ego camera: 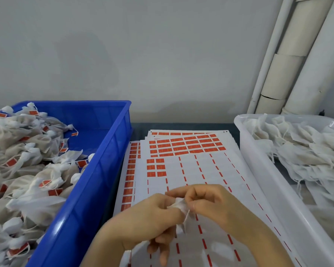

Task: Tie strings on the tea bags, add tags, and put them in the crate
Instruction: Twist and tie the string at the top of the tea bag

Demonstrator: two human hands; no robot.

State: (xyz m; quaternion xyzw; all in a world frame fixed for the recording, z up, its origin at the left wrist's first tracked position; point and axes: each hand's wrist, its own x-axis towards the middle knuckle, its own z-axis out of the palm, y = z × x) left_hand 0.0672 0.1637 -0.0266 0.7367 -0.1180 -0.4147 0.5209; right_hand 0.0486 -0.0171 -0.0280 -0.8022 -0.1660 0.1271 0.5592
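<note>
blue crate [96,170]: tagged tea bags [27,151] | white tub [262,160]: untied bags [307,151] | tag sheets [201,166] between them | left hand [148,216] and right hand [216,203] pinch one tea bag [178,204]

One wide-angle view, worn on the person's head, looks forward and down across the work surface toward a grey wall [162,54]. It sits close over the left hand [148,216] and right hand [214,203], which hold a bag [178,205] low in the centre. The crate [96,180] runs off the left edge and a tub [258,170] off the right, with sheets [191,170] between them.
</note>
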